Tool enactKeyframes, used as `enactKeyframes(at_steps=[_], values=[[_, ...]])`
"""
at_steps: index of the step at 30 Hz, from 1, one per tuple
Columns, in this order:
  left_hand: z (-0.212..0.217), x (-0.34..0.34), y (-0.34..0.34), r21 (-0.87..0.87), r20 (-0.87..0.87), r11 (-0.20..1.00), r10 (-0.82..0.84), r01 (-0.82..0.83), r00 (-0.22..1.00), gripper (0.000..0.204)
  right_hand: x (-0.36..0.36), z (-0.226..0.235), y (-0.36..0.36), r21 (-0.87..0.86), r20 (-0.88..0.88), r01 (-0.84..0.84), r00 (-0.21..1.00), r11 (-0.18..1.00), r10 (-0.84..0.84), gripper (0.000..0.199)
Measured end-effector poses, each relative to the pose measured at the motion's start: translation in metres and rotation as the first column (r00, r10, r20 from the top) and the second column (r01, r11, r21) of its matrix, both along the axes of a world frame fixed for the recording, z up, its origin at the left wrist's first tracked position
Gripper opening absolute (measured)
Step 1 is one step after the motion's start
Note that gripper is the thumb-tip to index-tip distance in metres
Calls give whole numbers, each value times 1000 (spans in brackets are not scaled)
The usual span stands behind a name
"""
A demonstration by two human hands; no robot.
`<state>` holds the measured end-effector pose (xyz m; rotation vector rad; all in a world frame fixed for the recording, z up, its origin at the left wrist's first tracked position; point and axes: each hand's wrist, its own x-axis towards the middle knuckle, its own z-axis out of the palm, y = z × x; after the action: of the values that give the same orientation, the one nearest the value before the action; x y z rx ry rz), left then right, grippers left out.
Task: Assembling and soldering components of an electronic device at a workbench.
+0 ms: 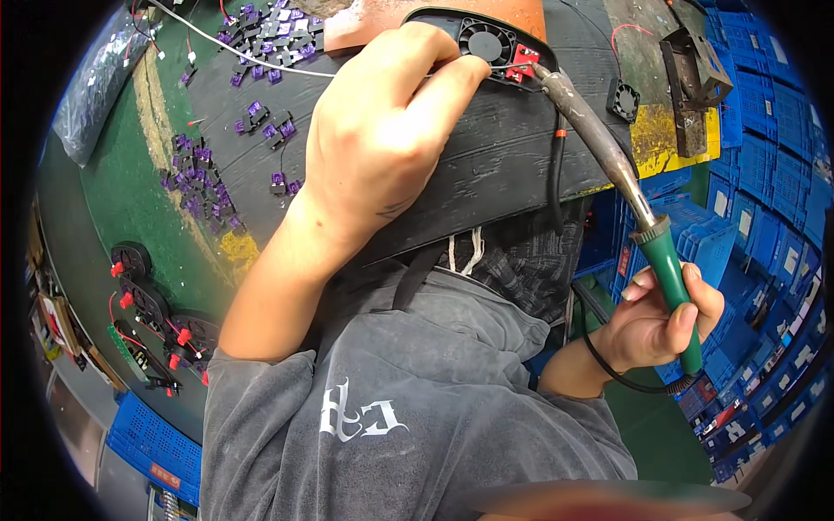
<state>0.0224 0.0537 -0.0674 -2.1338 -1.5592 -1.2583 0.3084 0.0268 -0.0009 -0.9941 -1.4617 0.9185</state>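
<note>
My right hand (665,321) is wrapped round the green handle of a soldering iron (599,139). The iron slants up and left, its tip at a small red board (521,63) in a black housing (540,43). Beside the board in that housing sits a black fan (485,42). My left hand (378,113) is closed just left of the board, thumb and forefinger pinching a thin grey solder wire (261,62). The wire runs in from the upper left, and its end reaches the board near the iron's tip. The hand hides part of the housing.
Small purple-and-black parts (204,182) lie in groups on the left of the bench. A loose small fan (624,100) and a dark metal bracket (686,95) are at right. Blue crates (764,130) line the right side. Round black parts (143,300) with red connectors lie lower left.
</note>
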Motion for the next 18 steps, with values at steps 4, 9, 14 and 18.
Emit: enactKeyframes(at_steps=[4, 9, 14, 18], values=[[1, 0, 0, -49, 58, 999, -21, 24, 998, 21, -1, 0, -1, -3, -14, -10, 1000, 1000, 10, 34], [-1, -3, 0, -24, 22, 1000, -17, 17, 1000, 17, -6, 0, -1, -14, 11, 41, 999, 999, -41, 34], [-5, 0, 1, -19, 23, 1000, -7, 7, 1000, 17, -4, 1, -1, 11, 39, 40, 998, 999, -40, 34], [-4, -2, 0, -19, 18, 1000, 4, -4, 1000, 18, -3, 2, 1, 9, 26, 11, 1000, 1000, -11, 34]])
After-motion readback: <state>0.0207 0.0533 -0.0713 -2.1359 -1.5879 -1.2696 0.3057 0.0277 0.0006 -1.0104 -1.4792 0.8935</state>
